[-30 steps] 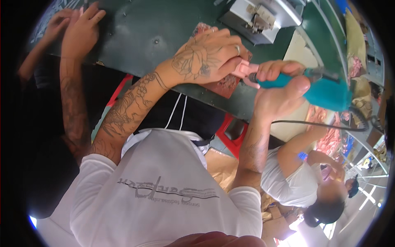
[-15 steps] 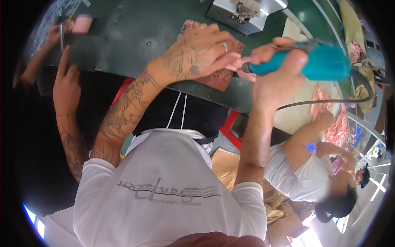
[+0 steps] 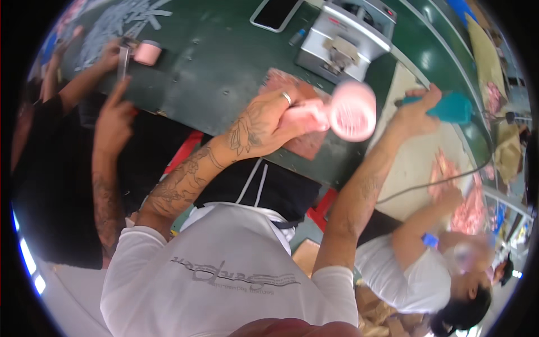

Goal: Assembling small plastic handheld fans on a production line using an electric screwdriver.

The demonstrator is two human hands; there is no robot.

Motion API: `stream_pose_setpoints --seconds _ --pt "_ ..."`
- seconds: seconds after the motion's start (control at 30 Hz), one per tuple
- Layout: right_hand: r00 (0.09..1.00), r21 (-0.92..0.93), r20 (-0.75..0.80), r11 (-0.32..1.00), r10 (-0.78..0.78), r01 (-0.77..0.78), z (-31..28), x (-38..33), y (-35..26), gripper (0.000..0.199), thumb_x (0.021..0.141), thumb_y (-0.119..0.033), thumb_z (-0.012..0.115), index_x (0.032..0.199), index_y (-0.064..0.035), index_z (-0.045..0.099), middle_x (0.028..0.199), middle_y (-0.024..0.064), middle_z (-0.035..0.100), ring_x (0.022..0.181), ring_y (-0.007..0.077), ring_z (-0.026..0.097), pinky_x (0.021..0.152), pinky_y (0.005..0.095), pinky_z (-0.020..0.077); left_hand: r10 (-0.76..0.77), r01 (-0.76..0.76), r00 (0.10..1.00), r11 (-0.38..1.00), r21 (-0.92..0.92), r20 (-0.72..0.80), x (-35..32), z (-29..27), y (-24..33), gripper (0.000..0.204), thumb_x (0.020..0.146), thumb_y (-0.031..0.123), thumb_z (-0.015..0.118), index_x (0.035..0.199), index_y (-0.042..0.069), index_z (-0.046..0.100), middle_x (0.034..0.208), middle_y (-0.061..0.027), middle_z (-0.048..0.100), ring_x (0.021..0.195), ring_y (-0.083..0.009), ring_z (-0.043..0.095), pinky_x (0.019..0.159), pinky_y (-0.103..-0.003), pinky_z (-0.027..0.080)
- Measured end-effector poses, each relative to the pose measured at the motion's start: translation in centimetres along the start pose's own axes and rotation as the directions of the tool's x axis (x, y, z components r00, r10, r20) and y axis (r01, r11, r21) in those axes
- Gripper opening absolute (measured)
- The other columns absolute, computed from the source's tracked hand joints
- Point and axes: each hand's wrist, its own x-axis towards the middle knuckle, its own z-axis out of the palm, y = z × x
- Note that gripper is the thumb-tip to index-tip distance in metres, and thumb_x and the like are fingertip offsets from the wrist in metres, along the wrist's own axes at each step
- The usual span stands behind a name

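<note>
My left hand (image 3: 266, 121) is closed round the handle of a pink handheld fan (image 3: 352, 112). The fan's round, slotted head sticks out to the right, slightly smeared by motion. Beneath that hand lies a worn reddish board (image 3: 309, 145) on the green table. Off to the right, my right hand (image 3: 416, 117) grips a teal power screwdriver (image 3: 452, 108), apart from the fan. A dark cord runs from the tool's far end.
A silver machine (image 3: 345, 42) stands beyond the board, near a phone (image 3: 276, 14) and a small blue-grey cylinder (image 3: 297, 37). At left, a co-worker's hands hold a metal strip (image 3: 123, 60) beside a pink cup-shaped part (image 3: 147, 53). Grey strips (image 3: 115, 28) lie behind. Another person (image 3: 412, 264) sits at right by pink parts (image 3: 469, 208).
The screwdriver has moved right, away from the pink fan, in my right hand. My left hand has turned the fan so its slotted head shows. The view has shifted.
</note>
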Motion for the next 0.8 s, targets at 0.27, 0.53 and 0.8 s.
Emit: stream_pose_setpoints --seconds 0.27,0.53,0.8 --pt "0.992 0.06 0.118 0.997 -0.053 0.046 0.4 -2.1 -0.6 0.044 0.107 -0.035 0.053 0.108 0.0051 0.07 0.07 0.0049 0.064 0.065 0.012 0.057 0.059 0.0286 0.0434 -0.591 0.314 0.799 0.564 -0.764 -0.108 2.2 -2.7 -2.6 0.061 0.11 0.057 0.035 0.096 0.004 0.062 0.063 -0.0042 0.056 0.048 -0.0129 0.052 0.047 -0.025 0.042" --pt "0.987 0.007 0.163 1.0 -0.009 0.008 0.4 -3.5 -1.8 0.053 0.107 -0.045 0.053 0.11 0.0058 0.069 0.072 0.0046 0.063 0.068 0.0123 0.055 0.066 0.0291 0.0444 -0.636 0.245 0.767 0.408 -0.88 -0.082 2.1 -3.9 -4.4 0.066 0.105 0.065 0.04 0.085 0.005 0.06 0.057 -0.0029 0.051 0.044 -0.013 0.049 0.041 -0.026 0.039" --pt "0.983 0.0 0.185 1.0 -0.014 0.015 0.7 -4.0 -2.0 0.049 0.107 -0.044 0.054 0.107 0.0035 0.068 0.072 0.0042 0.063 0.068 0.0124 0.055 0.064 0.0285 0.0434 -0.403 0.13 0.908 0.017 -0.991 0.112 1.0 -5.8 -6.3 0.058 0.108 0.058 0.036 0.086 0.009 0.055 0.052 -0.0007 0.044 0.037 -0.0107 0.036 0.037 -0.024 0.027"
